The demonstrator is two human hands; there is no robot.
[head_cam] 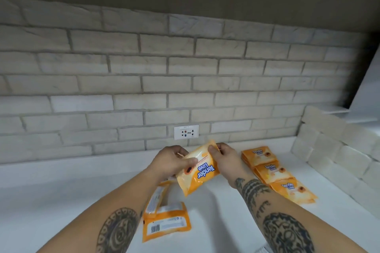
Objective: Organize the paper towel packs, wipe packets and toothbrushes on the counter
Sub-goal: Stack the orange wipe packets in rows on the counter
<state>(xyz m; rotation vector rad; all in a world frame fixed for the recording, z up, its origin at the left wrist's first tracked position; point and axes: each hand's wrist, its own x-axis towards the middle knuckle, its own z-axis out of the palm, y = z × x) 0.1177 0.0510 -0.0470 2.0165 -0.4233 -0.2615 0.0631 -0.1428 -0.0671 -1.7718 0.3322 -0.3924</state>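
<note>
An orange wipe packet [200, 172] marked "Tender Love" is held above the white counter [61, 191], its label upside down to me. My left hand [170, 161] grips its left end and my right hand [224, 157] pinches its upper right edge. To the right, three matching packets [277, 174] lie face up in an overlapping row running toward me. Below my left forearm, two more packets [166, 217] lie face down, one showing a barcode. No paper towel packs or toothbrushes are in view.
A pale brick wall backs the counter, with a white power socket [186, 132] just behind my hands. A low brick ledge [333, 150] borders the counter on the right.
</note>
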